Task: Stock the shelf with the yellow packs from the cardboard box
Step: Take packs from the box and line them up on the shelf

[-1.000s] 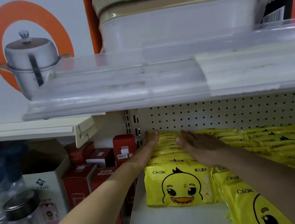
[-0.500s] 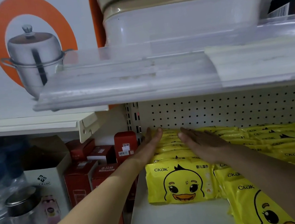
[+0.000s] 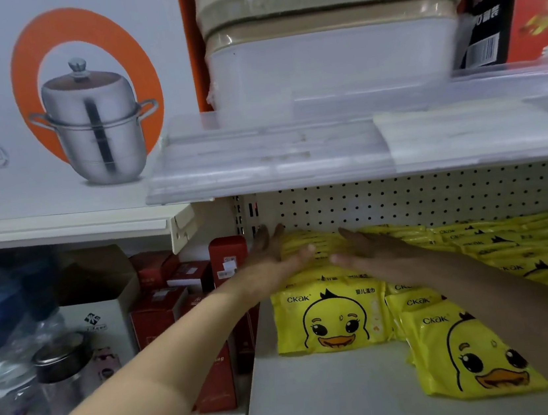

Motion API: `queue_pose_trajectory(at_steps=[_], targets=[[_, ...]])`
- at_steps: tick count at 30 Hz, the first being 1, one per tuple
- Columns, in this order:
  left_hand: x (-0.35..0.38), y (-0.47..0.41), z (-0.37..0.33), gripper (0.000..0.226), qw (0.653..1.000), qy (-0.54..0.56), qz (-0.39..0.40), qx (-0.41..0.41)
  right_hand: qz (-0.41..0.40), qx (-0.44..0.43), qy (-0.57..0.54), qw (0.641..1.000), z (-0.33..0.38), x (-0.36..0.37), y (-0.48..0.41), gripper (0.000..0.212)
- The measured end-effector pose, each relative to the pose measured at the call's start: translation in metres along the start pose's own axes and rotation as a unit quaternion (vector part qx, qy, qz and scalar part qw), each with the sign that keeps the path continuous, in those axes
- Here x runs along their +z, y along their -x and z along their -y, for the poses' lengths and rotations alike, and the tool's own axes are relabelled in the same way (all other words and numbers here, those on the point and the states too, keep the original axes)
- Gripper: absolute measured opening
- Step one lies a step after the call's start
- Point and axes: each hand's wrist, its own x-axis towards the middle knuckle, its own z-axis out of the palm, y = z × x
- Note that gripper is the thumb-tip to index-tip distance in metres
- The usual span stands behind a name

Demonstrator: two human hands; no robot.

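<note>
Yellow packs with a duck face lie in overlapping rows on the white shelf (image 3: 323, 397). The leftmost row's front pack (image 3: 331, 317) faces me, and another front pack (image 3: 474, 358) lies lower right. My left hand (image 3: 271, 256) rests flat against the left side of the leftmost row, fingers stretched toward the pegboard back. My right hand (image 3: 371, 250) lies flat, palm down, on top of the same row. Neither hand grips a pack. The cardboard box is out of view.
A clear-fronted upper shelf (image 3: 277, 158) overhangs close above the hands, carrying a wrapped white container (image 3: 333, 55) and a steamer-pot box (image 3: 63, 105). Red cartons (image 3: 164, 307) and a jar (image 3: 60, 364) fill the bay to the left. More yellow packs (image 3: 529, 245) spread right.
Both hands have drawn back a little from the pegboard and come closer together over the leftmost row; the view has shifted left and up slightly.
</note>
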Motion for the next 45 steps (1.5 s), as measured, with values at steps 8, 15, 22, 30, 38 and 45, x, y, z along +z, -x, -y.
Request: queue_pose_trajectory(at_steps=[8, 15, 22, 30, 38, 45], targets=[[0.013, 0.013, 0.0, 0.128, 0.977, -0.193, 0.043, 0.078, 0.016, -0.002, 0.018, 1.0, -0.004, 0.01, 0.008, 0.135], [0.023, 0.011, 0.002, 0.129, 0.968, -0.241, 0.021, 0.069, -0.003, -0.005, 0.032, 0.999, -0.004, 0.016, 0.013, 0.13], [0.025, 0.012, 0.003, 0.129, 0.964, -0.252, 0.013, 0.079, -0.022, -0.016, 0.047, 0.999, 0.0, 0.016, 0.016, 0.125], [0.018, 0.016, -0.001, 0.147, 0.946, -0.308, 0.061, 0.081, 0.01, -0.064, 0.109, 0.992, 0.0, 0.015, 0.015, 0.144], [0.019, 0.014, -0.002, 0.151, 0.936, -0.34, 0.06, 0.075, -0.012, -0.073, 0.146, 0.986, -0.003, 0.021, 0.004, 0.147], [0.02, 0.012, 0.0, 0.15, 0.938, -0.333, 0.05, 0.078, -0.021, -0.076, 0.152, 0.985, -0.001, 0.022, 0.0, 0.146]])
